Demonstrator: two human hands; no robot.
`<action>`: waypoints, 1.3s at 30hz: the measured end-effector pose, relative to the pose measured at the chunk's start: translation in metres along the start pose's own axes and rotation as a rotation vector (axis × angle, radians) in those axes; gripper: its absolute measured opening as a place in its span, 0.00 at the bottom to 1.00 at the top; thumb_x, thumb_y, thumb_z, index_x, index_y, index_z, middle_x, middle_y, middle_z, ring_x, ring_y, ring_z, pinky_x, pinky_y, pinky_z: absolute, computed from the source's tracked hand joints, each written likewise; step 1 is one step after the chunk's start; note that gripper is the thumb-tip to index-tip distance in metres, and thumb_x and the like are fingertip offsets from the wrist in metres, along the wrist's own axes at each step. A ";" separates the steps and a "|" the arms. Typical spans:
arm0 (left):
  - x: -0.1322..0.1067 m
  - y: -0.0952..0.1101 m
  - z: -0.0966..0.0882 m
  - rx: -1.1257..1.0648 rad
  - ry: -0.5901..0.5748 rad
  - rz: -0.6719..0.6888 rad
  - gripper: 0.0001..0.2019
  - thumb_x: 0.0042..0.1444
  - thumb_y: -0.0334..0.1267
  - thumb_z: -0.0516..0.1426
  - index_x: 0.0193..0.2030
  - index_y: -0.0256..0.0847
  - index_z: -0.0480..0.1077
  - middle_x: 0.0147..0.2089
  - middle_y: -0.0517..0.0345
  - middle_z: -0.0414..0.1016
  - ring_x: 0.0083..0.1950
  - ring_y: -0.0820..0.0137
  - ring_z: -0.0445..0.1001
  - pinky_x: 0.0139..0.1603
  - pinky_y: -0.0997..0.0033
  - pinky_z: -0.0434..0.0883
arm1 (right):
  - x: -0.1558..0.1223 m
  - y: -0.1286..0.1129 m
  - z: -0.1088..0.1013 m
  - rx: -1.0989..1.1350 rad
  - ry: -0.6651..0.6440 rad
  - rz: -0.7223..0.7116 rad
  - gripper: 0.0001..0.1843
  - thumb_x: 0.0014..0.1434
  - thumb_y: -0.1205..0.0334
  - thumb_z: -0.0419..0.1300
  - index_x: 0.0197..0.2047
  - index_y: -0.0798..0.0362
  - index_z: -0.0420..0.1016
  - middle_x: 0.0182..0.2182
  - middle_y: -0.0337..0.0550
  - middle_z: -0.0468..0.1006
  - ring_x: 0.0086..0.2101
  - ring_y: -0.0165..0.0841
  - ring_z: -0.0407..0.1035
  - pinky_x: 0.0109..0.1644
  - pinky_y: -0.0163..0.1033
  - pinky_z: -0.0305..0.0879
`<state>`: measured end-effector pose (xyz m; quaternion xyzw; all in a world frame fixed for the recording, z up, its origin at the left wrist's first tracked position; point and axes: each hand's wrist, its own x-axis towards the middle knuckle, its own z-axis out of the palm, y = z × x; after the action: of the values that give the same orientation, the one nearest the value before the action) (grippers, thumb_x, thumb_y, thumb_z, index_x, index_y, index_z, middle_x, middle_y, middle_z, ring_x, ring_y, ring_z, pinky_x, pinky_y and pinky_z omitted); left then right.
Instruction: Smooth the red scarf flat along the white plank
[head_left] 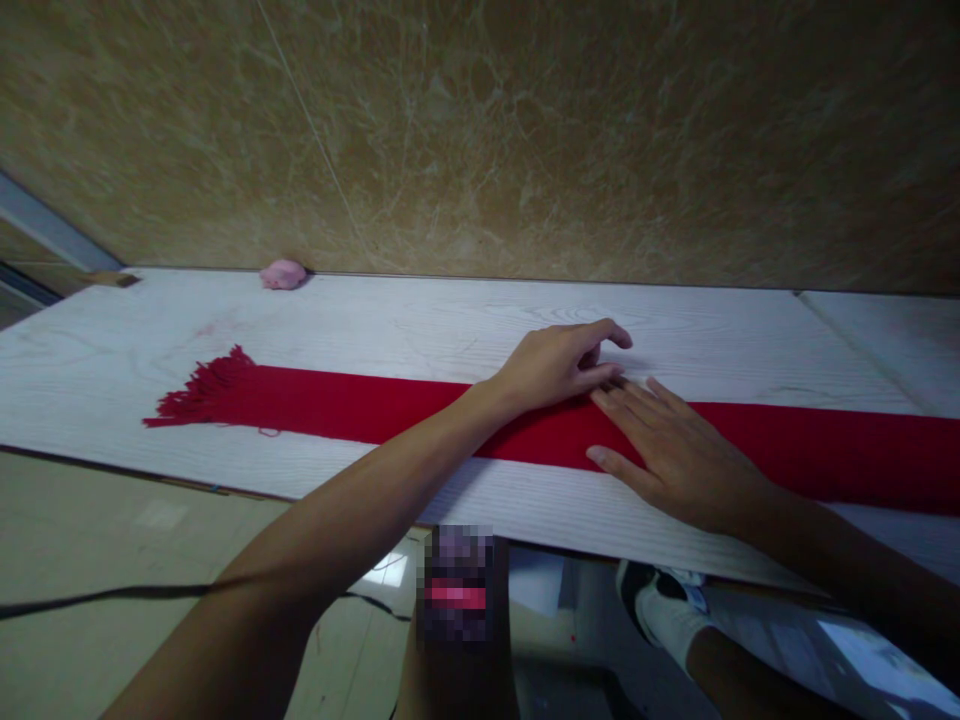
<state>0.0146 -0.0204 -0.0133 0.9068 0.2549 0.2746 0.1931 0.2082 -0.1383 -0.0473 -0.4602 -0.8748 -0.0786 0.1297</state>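
A long red scarf (337,400) lies flat and stretched lengthwise along a white wood-grain table (420,325). Its fringed end (206,390) is on the left, and the other end runs out of view on the right. My left hand (559,365) rests at the scarf's far edge, fingers loosely bent and thumb apart from the index finger. Just right of it, my right hand (667,455) lies palm down on the cloth with its fingers stretched out. The fingertips of the right hand come close to the left thumb; whether they touch cannot be made out.
A small pink object (283,274) sits at the table's back edge, against a brown marbled wall (480,140). A small wooden block (112,279) is at the back left corner. Below the front edge are my legs, a shoe (637,590) and a dark strap (105,597).
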 end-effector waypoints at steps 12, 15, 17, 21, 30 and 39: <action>0.000 -0.002 0.002 -0.044 -0.006 0.010 0.12 0.69 0.40 0.59 0.57 0.44 0.74 0.36 0.61 0.79 0.37 0.71 0.76 0.40 0.72 0.67 | 0.000 0.001 0.001 0.005 -0.018 0.018 0.40 0.77 0.39 0.41 0.75 0.61 0.65 0.68 0.61 0.72 0.69 0.51 0.64 0.74 0.64 0.59; 0.001 -0.002 0.002 -0.063 -0.004 0.026 0.12 0.69 0.40 0.59 0.57 0.42 0.74 0.35 0.62 0.78 0.37 0.71 0.75 0.40 0.72 0.67 | 0.000 0.001 0.000 -0.003 -0.011 0.013 0.41 0.77 0.38 0.39 0.74 0.62 0.66 0.67 0.62 0.72 0.69 0.51 0.65 0.73 0.65 0.60; 0.001 -0.003 0.002 -0.078 0.000 0.035 0.12 0.69 0.39 0.60 0.57 0.42 0.73 0.35 0.61 0.77 0.37 0.71 0.75 0.41 0.71 0.69 | 0.001 0.000 0.000 -0.002 -0.014 0.014 0.42 0.77 0.38 0.39 0.74 0.62 0.66 0.68 0.62 0.72 0.69 0.51 0.65 0.73 0.65 0.60; 0.002 -0.003 0.003 -0.124 0.016 0.073 0.12 0.68 0.36 0.60 0.57 0.41 0.73 0.42 0.56 0.79 0.41 0.71 0.76 0.46 0.69 0.73 | 0.000 0.000 0.000 -0.001 -0.015 0.020 0.41 0.77 0.38 0.39 0.74 0.61 0.66 0.68 0.61 0.71 0.69 0.51 0.64 0.73 0.65 0.60; 0.003 -0.002 0.005 -0.134 0.018 0.064 0.09 0.68 0.35 0.59 0.54 0.41 0.74 0.48 0.53 0.80 0.41 0.72 0.76 0.46 0.68 0.75 | 0.000 0.002 0.002 0.028 -0.032 0.027 0.39 0.77 0.39 0.42 0.75 0.58 0.65 0.69 0.59 0.70 0.70 0.51 0.62 0.75 0.65 0.58; 0.004 -0.003 0.005 -0.135 0.017 0.085 0.08 0.68 0.34 0.59 0.52 0.41 0.75 0.48 0.52 0.80 0.43 0.71 0.77 0.47 0.67 0.75 | 0.000 0.001 0.001 0.011 -0.020 0.017 0.41 0.77 0.38 0.39 0.74 0.62 0.66 0.68 0.62 0.72 0.69 0.51 0.64 0.74 0.65 0.59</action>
<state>0.0192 -0.0169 -0.0172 0.8993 0.1988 0.3069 0.2399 0.2086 -0.1377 -0.0480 -0.4674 -0.8726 -0.0680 0.1242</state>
